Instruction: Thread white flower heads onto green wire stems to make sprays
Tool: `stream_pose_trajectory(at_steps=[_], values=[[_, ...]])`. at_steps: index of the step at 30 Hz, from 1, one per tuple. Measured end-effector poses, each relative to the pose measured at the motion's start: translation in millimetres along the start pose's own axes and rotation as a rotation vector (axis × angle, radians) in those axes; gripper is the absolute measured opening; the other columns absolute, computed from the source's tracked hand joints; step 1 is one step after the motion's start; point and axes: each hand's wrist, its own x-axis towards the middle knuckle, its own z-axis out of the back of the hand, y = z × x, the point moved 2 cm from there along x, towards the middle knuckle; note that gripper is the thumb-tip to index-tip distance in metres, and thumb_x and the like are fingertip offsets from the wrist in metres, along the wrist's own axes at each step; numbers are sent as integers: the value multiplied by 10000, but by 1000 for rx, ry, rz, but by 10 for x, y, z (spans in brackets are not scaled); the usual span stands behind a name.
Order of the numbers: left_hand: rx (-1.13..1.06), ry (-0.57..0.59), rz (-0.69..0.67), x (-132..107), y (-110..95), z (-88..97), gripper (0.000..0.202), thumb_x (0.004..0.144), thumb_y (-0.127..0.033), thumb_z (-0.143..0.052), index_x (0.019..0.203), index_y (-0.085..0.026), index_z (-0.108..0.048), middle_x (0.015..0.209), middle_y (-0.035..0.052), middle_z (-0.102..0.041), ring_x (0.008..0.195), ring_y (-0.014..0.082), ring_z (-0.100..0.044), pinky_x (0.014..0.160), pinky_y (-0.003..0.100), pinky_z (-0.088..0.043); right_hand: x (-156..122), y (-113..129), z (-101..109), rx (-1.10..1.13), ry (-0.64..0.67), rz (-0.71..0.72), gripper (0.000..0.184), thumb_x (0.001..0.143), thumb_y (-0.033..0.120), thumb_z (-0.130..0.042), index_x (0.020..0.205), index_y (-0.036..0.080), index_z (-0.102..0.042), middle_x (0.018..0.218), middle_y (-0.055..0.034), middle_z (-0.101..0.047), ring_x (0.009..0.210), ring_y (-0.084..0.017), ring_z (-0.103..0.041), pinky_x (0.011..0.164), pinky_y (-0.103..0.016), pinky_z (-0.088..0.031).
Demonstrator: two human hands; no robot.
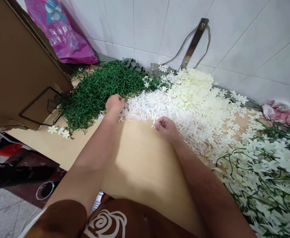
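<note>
My right hand is pinched around a small white artificial flower, just in front of the white heap. Farther left, my left hand has its fingers curled together at the edge of a pile of green plastic stems; whatever is in them is hidden. Between and beyond both hands lies a heap of thin white plastic pieces. Loose cream-white petals are piled behind it, against the wall side.
Flowers on green stems cover the board's right side. A cardboard box stands at the left, near a pink bag. A metal strip leans on the tiled wall. Several finished flowers lie left on the board.
</note>
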Motion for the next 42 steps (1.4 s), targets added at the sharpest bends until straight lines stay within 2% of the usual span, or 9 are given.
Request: stream_pose_trajectory(at_steps=[3, 7, 12, 14, 17, 24, 29, 34, 42], values=[[-313, 33, -21, -11, -112, 39, 156, 762, -123, -609, 634, -181, -540, 643, 19, -586, 713, 170, -579, 736, 290, -442, 6, 20, 18, 35, 14, 0, 368, 610, 443, -786, 691, 195, -527, 555, 56, -564, 525, -77, -489, 540, -242, -370], [-740, 84, -28, -115, -292, 316, 140, 724, -30, -527, 684, -153, -583, 589, -12, -566, 543, 85, -505, 590, 205, -401, 37, 36, 67, 88, 31, -3, 429, 564, 492, -825, 694, 192, -548, 561, 47, -588, 540, -84, -521, 570, -252, -421], [-987, 209, -20, -386, -447, 539, 106, 732, -82, -539, 667, -159, -570, 507, -51, -420, 404, 46, -304, 409, 182, -162, 49, 39, 118, 237, 32, 10, 468, 536, 507, -853, 702, 198, -544, 586, 44, -601, 562, -86, -541, 586, -244, -436], [-990, 331, 26, -559, -454, 439, 168, 792, -192, -567, 626, -168, -552, 458, -70, -302, 378, 43, -185, 397, 193, -107, 26, 55, 120, 330, 49, 1, 454, 556, 485, -853, 718, 209, -531, 595, 56, -589, 574, -87, -548, 589, -240, -442], [-900, 538, 7, -872, -439, 151, 289, 813, -357, -645, 607, -171, -564, 432, -82, -250, 384, 47, -188, 406, 192, -128, -25, 105, 108, 411, 89, -16, 444, 578, 452, -854, 744, 218, -515, 612, 72, -560, 592, -78, -545, 589, -224, -443], [-808, 871, -201, -1304, -395, -300, 274, 716, -408, -735, 666, -154, -647, 504, -55, -454, 471, 69, -365, 487, 212, -287, -54, 166, 118, 438, 98, -76, 491, 528, 451, -887, 798, 236, -537, 630, 82, -531, 593, -71, -537, 564, -209, -440], [-770, 883, -271, -1270, -356, -318, 221, 750, -344, -670, 646, -149, -673, 501, -42, -483, 497, 82, -415, 533, 222, -342, -23, 124, 139, 423, 134, -140, 492, 484, 440, -911, 755, 223, -562, 590, 84, -535, 561, -68, -524, 539, -209, -417], [-727, 913, -349, -1248, -343, -320, 197, 739, -329, -647, 661, -155, -700, 680, 21, -656, 652, 119, -553, 601, 221, -421, -14, 84, 145, 372, 151, -142, 460, 522, 477, -896, 712, 210, -574, 577, 69, -551, 555, -83, -525, 565, -253, -441], [-691, 963, -398, -1237, -331, -333, 188, 755, -326, -659, 695, -154, -704, 684, 21, -650, 622, 108, -552, 591, 222, -437, -8, 47, 152, 289, 185, -130, 464, 540, 503, -883, 697, 213, -556, 588, 71, -566, 569, -101, -577, 588, -281, -478]])
